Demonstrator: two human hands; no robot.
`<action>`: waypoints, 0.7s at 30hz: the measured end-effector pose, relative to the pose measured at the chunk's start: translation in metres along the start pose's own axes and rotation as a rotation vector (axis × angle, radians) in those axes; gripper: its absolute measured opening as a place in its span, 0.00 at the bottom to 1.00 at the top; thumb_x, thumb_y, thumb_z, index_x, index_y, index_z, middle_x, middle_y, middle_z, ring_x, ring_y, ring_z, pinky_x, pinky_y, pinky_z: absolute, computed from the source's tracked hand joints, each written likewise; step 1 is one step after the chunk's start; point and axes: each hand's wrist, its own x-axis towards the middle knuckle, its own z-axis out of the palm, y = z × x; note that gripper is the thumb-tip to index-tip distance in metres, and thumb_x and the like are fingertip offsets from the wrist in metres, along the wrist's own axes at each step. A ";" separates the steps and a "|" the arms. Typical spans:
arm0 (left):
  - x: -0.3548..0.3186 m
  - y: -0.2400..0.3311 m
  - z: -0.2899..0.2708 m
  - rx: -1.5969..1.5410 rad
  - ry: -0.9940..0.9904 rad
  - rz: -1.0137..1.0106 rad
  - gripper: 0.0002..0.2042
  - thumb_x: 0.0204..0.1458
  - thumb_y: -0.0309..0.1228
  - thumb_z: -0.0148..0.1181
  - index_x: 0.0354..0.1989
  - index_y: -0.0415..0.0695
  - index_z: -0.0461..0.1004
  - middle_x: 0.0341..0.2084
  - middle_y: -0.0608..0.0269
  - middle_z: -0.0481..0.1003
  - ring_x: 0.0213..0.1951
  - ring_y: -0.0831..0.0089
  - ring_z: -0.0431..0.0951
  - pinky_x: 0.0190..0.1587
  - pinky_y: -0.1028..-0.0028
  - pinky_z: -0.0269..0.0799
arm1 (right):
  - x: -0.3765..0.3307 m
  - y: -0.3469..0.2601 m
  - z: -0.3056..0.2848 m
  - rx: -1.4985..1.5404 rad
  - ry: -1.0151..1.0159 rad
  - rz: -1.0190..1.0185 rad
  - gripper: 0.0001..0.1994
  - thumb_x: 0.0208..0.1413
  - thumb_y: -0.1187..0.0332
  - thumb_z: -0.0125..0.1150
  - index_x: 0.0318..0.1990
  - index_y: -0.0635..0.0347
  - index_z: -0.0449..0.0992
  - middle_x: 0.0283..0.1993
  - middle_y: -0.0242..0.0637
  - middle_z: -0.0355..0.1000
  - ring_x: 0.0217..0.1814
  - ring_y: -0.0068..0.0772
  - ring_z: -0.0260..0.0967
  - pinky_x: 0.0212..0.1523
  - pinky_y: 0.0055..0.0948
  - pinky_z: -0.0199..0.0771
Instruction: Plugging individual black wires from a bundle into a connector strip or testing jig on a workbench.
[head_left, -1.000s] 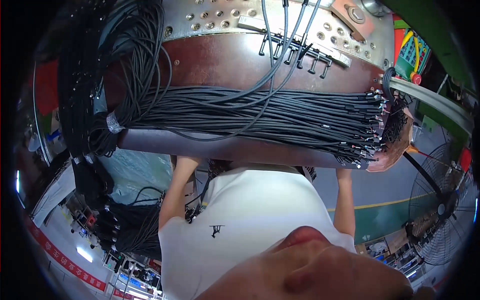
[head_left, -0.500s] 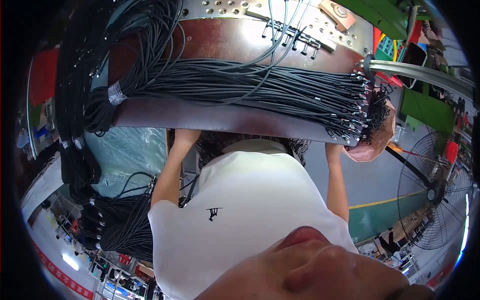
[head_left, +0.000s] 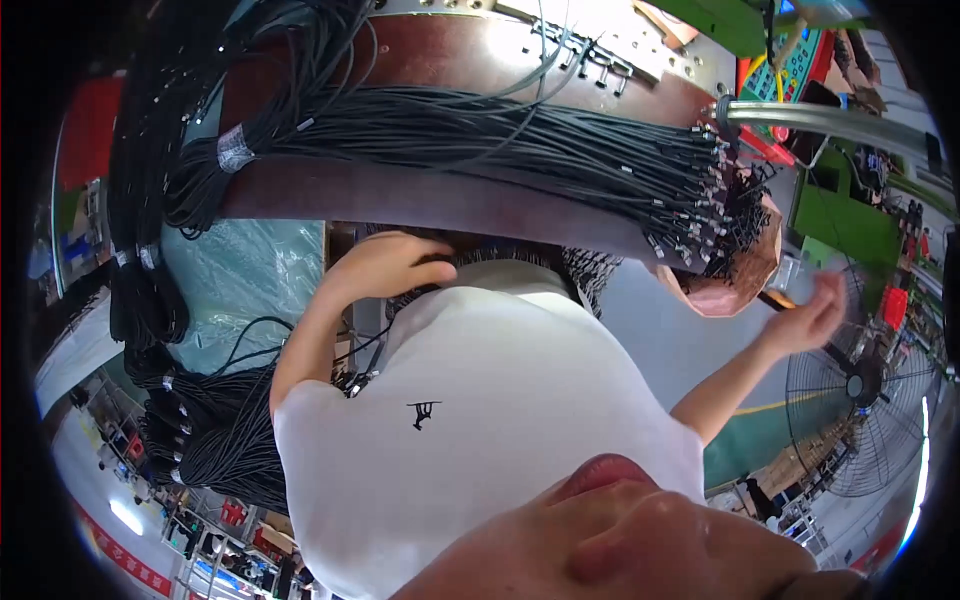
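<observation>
My left hand is at the near edge of the dark red-brown worktop, close to my waist. Its thumb stands apart from the fingers, and nothing shows in it. Out to the right, my right hand hangs in the air beyond a pinkish bag, somewhat blurred, with loosely bent fingers and nothing visible in them. A long bundle of black cables lies across the worktop. Silver tape wraps its looped left end, while small metal-tipped connectors fan out at the right.
More black cables hang at the left beside a green plastic sheet. A metal fixture with clamps stands at the back. On the right are a curved metal bar, a black fan and green machinery.
Both hands have come out from under the worktop's near edge. My left hand has risen into view; my right has swung outward to the right. The whole view has shifted slightly.
</observation>
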 end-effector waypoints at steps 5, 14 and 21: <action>0.032 0.079 -0.012 -0.238 -0.073 0.621 0.18 0.54 0.37 0.61 0.49 0.39 0.74 0.48 0.54 0.76 0.49 0.57 0.76 0.51 0.65 0.71 | 0.045 -0.186 0.009 0.871 0.215 -0.853 0.15 0.60 0.61 0.54 0.46 0.64 0.76 0.44 0.41 0.74 0.38 0.28 0.74 0.45 0.30 0.73; 0.100 0.137 0.011 -0.083 0.423 0.982 0.20 0.53 0.43 0.61 0.50 0.44 0.73 0.56 0.59 0.69 0.57 0.58 0.68 0.56 0.64 0.69 | 0.044 -0.207 -0.016 0.929 0.231 -1.098 0.24 0.64 0.62 0.49 0.65 0.57 0.59 0.71 0.36 0.52 0.72 0.38 0.50 0.71 0.47 0.48; 0.130 0.140 -0.004 0.033 0.712 1.039 0.21 0.50 0.41 0.63 0.50 0.46 0.73 0.57 0.61 0.68 0.57 0.60 0.68 0.57 0.63 0.67 | 0.046 -0.196 -0.024 0.394 0.083 -1.313 0.26 0.59 0.70 0.58 0.64 0.64 0.59 0.67 0.41 0.59 0.69 0.37 0.54 0.71 0.42 0.52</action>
